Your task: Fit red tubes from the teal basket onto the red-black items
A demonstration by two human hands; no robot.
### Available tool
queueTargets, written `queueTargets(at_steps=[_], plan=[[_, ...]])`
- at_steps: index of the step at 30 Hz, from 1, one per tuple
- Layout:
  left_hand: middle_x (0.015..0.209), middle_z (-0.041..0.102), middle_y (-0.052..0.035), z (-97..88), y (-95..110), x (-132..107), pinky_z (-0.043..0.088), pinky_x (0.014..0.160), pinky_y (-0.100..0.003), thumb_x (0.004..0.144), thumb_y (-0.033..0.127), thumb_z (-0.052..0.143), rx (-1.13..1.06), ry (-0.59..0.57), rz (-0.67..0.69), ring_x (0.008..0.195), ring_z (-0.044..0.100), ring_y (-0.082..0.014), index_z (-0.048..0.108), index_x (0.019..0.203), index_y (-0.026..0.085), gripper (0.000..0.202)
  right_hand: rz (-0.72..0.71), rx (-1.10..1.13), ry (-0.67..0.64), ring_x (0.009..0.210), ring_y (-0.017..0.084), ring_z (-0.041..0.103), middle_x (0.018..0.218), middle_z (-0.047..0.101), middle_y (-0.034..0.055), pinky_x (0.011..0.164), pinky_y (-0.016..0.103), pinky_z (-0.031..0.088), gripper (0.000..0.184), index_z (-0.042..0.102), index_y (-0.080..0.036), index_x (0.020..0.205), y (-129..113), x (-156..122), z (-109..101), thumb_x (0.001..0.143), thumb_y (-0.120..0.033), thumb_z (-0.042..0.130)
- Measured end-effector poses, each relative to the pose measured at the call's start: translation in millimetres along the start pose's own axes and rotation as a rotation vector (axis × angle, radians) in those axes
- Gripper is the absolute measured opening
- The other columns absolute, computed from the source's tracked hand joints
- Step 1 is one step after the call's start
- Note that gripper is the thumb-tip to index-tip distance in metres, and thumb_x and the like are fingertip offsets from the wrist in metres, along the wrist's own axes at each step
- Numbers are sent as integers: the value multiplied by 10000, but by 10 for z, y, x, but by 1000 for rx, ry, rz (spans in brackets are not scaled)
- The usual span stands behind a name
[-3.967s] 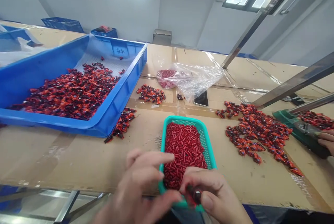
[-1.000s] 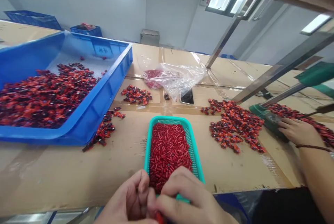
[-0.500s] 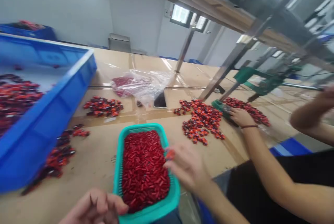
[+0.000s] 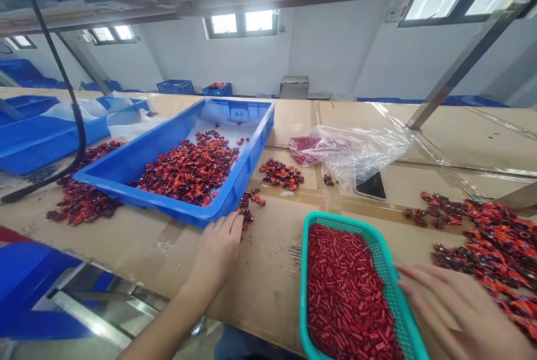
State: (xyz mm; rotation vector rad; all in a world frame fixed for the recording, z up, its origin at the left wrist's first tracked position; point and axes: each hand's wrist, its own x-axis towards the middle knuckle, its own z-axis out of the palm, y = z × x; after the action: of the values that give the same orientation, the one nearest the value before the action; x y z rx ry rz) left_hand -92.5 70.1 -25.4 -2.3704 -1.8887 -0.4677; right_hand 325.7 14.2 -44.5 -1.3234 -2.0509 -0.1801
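Note:
A green plastic basket [image 4: 308,270] full of short dark-red tube pieces [image 4: 348,287] stands at the table's front edge. Beside its right rim is my right hand [image 4: 465,309], slightly blurred, fingers stretched out and nothing visible in them. My left hand [image 4: 218,245] reaches to the near corner of a large blue tray [image 4: 218,212], at a small group of red-and-black parts [image 4: 246,216]. Its fingers are bent down and close together; their tips and anything between them are hidden. More red-and-black parts [image 4: 188,167] lie heaped inside the tray.
Right of the basket spreads a large pile of red-and-black parts [image 4: 499,237]. A smaller heap [image 4: 282,174], a clear plastic bag [image 4: 361,147] and a phone [image 4: 371,185] lie behind it. A black cable [image 4: 62,77] hangs at the left. Metal posts [image 4: 465,64] rise from the table.
The view has swung left, so the blue tray shows almost whole. My left hand has gone from the basket to the parts by the tray. My right hand no longer shows an orange-red piece.

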Motion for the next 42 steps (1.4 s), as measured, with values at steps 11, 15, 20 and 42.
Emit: queueTargets(at_steps=[11, 15, 20, 42], plan=[[1230, 712, -93, 169, 266, 430, 627, 904, -447, 1013, 333, 690, 44, -108, 140, 1050, 721, -237, 673, 1236, 159, 283, -257, -20, -149, 697, 227, 653, 745, 708, 32, 600, 358, 450, 420, 705, -227, 828, -651, 338, 524, 1123, -291, 413], [1192, 724, -84, 108, 250, 487, 611, 932, -465, 1011, 309, 691, -120, -35, 153, 1056, 718, -238, 692, 1174, 154, 225, -221, 3, -149, 744, 228, 657, 796, 717, 39, 655, 361, 478, 338, 719, -214, 917, -703, 327, 450, 1104, -235, 439], [1016, 768, -80, -125, 425, 241, 602, 895, -352, 1038, 208, 596, -521, 36, 220, 974, 743, -212, 727, 1044, 190, 132, -143, 67, -139, 806, 242, 672, 880, 746, 62, 710, 391, 546, 232, 739, -181, 1046, -734, 351, 359, 1046, -145, 509], [1054, 860, 4, -352, 1220, -576, 556, 842, -401, 909, 25, 736, -1391, -10, 85, 873, 784, -231, 757, 772, 346, 350, 32, 694, -113, 775, 161, 676, 842, 698, 33, 684, 277, 599, 188, 755, -220, 1054, -1256, 432, -256, 905, -108, 788]])
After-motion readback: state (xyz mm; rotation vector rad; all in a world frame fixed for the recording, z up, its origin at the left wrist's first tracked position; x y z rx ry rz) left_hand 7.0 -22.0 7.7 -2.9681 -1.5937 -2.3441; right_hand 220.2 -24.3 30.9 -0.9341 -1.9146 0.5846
